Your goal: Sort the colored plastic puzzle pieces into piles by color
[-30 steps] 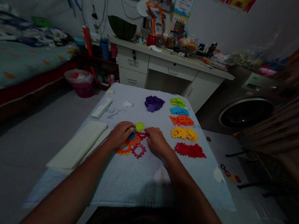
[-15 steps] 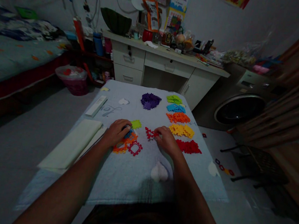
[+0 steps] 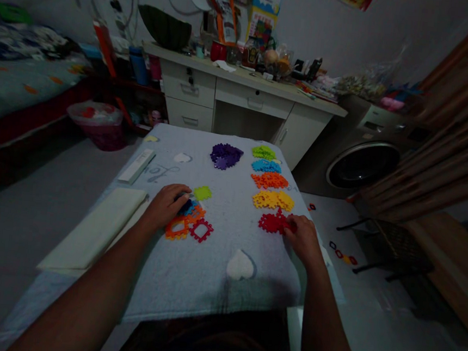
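Observation:
My left hand (image 3: 168, 205) is closed at the left of the table, its fingertips on a dark plastic piece (image 3: 185, 206) that they partly hide. Around those fingers lie a lime-green interlocking building tile (image 3: 203, 193), blue and orange pieces, an orange frame piece (image 3: 177, 228) and a red square frame piece (image 3: 209, 231). Over at the right, my right hand (image 3: 304, 237) has its thumb and fingers pinched at the edge of the red pile (image 3: 271, 223). It grips a red interlocking piece there, whose outline merges with the pile.
Behind the red pile run yellow (image 3: 273, 200), orange (image 3: 269, 180), blue (image 3: 266, 166) and green piles (image 3: 264, 152). A purple pile (image 3: 225, 157) sits farther back. A folded pale cloth (image 3: 98, 229) and a long white box (image 3: 137, 166) lie on the left.
My right hand has moved right, carrying the red triangle piece from mid-table to the red pile. My left hand stays by the same pieces. The whole view has shifted slightly.

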A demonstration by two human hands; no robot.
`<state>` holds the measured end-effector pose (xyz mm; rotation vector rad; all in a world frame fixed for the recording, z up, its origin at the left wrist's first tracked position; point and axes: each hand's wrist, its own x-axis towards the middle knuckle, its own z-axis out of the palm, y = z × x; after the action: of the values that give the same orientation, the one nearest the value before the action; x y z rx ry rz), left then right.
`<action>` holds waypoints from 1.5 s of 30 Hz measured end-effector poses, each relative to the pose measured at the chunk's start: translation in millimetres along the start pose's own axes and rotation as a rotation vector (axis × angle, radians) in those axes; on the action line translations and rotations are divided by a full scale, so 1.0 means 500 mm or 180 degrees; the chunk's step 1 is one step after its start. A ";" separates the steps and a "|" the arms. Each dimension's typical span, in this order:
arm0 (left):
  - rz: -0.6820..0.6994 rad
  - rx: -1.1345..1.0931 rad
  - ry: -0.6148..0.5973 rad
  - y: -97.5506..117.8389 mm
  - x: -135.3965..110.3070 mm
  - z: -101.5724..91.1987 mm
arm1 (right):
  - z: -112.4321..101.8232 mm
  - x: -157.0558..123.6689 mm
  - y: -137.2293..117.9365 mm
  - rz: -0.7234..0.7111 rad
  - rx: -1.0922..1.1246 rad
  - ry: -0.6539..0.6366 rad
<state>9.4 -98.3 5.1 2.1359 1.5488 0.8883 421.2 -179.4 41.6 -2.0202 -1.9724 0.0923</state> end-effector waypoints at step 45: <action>-0.0128 0.0179 -0.0014 0.003 -0.001 0.019 | 0.222 0.184 -0.374 -0.1461 0.1235 -0.0326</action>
<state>16.8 -98.4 -1.2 2.1358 1.6268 0.8356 216.0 -69.1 2.0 -1.3181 -2.2211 0.4407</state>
